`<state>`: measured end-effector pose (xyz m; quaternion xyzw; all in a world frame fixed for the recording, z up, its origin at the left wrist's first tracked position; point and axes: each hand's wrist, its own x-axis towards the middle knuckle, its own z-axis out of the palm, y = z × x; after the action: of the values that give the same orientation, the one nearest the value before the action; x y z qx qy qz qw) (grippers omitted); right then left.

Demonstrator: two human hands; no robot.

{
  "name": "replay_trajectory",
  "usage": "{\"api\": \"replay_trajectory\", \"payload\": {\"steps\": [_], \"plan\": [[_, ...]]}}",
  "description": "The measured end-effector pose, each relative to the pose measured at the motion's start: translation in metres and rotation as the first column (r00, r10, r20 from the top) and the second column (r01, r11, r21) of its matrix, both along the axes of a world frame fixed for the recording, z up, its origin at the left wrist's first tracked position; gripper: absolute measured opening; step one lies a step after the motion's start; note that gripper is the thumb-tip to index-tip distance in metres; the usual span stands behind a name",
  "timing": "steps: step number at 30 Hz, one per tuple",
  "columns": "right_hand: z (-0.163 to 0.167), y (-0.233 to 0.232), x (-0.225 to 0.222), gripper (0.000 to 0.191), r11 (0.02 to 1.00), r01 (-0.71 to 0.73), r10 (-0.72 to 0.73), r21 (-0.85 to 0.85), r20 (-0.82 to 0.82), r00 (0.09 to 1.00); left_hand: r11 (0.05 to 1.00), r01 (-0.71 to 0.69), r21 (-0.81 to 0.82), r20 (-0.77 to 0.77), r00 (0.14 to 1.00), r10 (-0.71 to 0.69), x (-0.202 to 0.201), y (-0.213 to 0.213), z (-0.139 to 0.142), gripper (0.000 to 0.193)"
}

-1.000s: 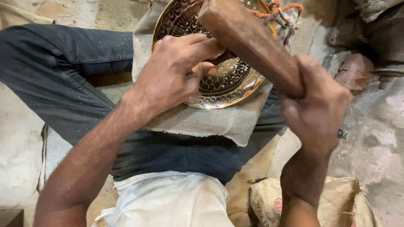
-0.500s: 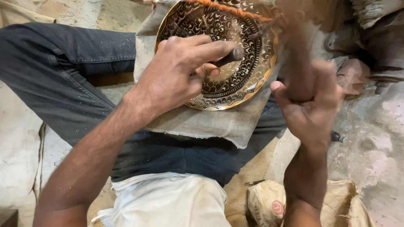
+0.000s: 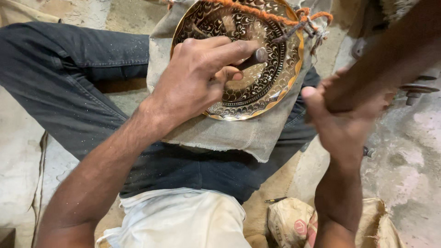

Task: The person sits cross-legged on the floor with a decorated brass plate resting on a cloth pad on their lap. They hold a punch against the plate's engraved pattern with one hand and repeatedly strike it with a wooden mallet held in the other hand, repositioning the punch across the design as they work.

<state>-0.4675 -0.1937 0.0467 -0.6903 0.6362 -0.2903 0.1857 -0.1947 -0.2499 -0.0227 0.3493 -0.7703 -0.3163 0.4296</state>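
Rough concrete floor (image 3: 404, 151), person sits w/ grey cloth (image 3: 239, 133) over the lap; engraved brass plate (image 3: 271, 59) lies on it, tied w/ orange cord (image 3: 275, 16). Left hand (image 3: 197, 78), grip clamped on a steel punch (image 3: 250, 58), tip on the pattern, wrist low, fingers braced on the plate. Right hand (image 3: 342, 115) raised beside the plate, grip closed round a blurred wooden mallet handle (image 3: 390, 59). Judgement: keep punch steady & square, strike light, even.
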Motion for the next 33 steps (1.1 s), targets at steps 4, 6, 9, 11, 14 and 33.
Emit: {"api": "replay_trajectory", "payload": {"steps": [4, 6, 9, 11, 14, 33], "plan": [[0.008, 0.010, -0.004, 0.043, 0.989, -0.138, 0.145, 0.046, -0.339, 0.930, 0.998, -0.020, 0.061, 0.065, 0.998, 0.016, -0.004, 0.000, 0.004, 0.041], [0.007, 0.019, -0.006, 0.042, 0.988, -0.117, 0.128, 0.100, -0.113, 0.985, 1.000, -0.010, 0.008, -0.025, 1.000, 0.011, -0.004, 0.000, 0.006, 0.043], [-0.007, 0.038, -0.009, 0.044, 0.979, -0.096, 0.047, 0.182, 0.260, 0.965, 0.993, 0.110, 0.037, -0.107, 0.989, -0.106, -0.003, -0.006, 0.009, 0.043], [-0.022, 0.056, -0.011, 0.045, 0.971, -0.086, -0.031, 0.222, 0.475, 0.880, 0.980, 0.190, 0.055, -0.085, 0.979, -0.185, -0.004, -0.012, 0.009, 0.043], [-0.039, 0.077, -0.022, 0.045, 0.957, -0.100, -0.094, 0.273, 0.617, 0.781, 0.972, 0.234, 0.025, -0.021, 0.972, -0.233, -0.007, -0.020, 0.009, 0.042], [-0.011, 0.078, -0.033, 0.033, 0.919, -0.217, 0.109, 0.329, 0.319, 0.942, 0.972, 0.228, -0.064, -0.032, 0.973, -0.230, -0.004, -0.014, -0.003, 0.049]]}}
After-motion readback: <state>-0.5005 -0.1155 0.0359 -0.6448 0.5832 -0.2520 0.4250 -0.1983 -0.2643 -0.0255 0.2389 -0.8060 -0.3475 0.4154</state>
